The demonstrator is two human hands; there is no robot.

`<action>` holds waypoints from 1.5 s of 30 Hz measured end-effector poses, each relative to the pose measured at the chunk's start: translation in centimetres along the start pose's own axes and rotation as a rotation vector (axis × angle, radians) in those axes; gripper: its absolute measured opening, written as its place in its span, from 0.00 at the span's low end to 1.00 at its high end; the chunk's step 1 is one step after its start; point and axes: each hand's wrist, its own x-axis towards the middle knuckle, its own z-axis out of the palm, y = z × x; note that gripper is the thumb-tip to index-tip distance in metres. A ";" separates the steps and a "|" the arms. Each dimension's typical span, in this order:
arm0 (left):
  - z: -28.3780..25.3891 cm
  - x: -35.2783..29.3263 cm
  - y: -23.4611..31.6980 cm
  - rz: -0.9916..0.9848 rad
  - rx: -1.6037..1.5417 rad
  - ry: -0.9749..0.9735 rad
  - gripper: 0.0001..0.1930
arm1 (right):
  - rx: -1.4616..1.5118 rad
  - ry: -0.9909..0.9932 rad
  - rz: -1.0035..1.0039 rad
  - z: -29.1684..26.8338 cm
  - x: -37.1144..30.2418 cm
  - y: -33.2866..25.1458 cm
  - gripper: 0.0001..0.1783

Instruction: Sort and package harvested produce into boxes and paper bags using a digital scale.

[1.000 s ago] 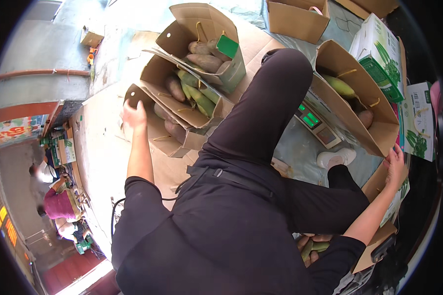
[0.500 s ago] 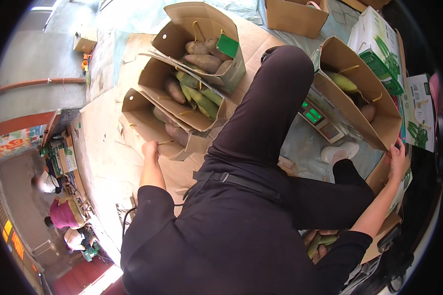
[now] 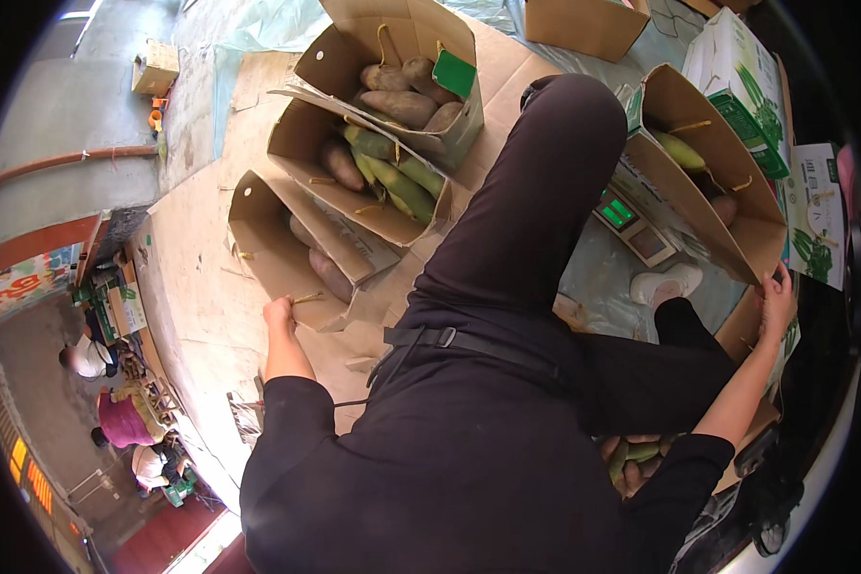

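My left hand (image 3: 278, 313) grips the near rim of a brown paper bag (image 3: 268, 258) lying open on the cardboard-covered floor, with sweet potatoes inside. My right hand (image 3: 775, 290) holds the lower edge of another brown paper bag (image 3: 698, 206) at the right, which contains a green corn cob and a sweet potato. That bag stands over a small scale with a green display (image 3: 631, 222). My black-trousered leg (image 3: 536, 210) stretches between the two bags.
Two more open paper bags (image 3: 373, 206) (image 3: 421, 38) with corn and sweet potatoes lie behind the left one. White and green cartons (image 3: 746, 77) stand at the right. More produce (image 3: 631, 459) lies by my right side. People crouch far left (image 3: 115, 421).
My left hand has slid down from the bag's upper side to its near rim. The right hand stays on the right bag's edge. The view has tilted slightly.
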 end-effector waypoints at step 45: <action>7.1 -2.6 12.5 0.296 -0.168 -0.310 0.09 | -0.006 -0.006 0.023 0.4 0.9 0.3 0.26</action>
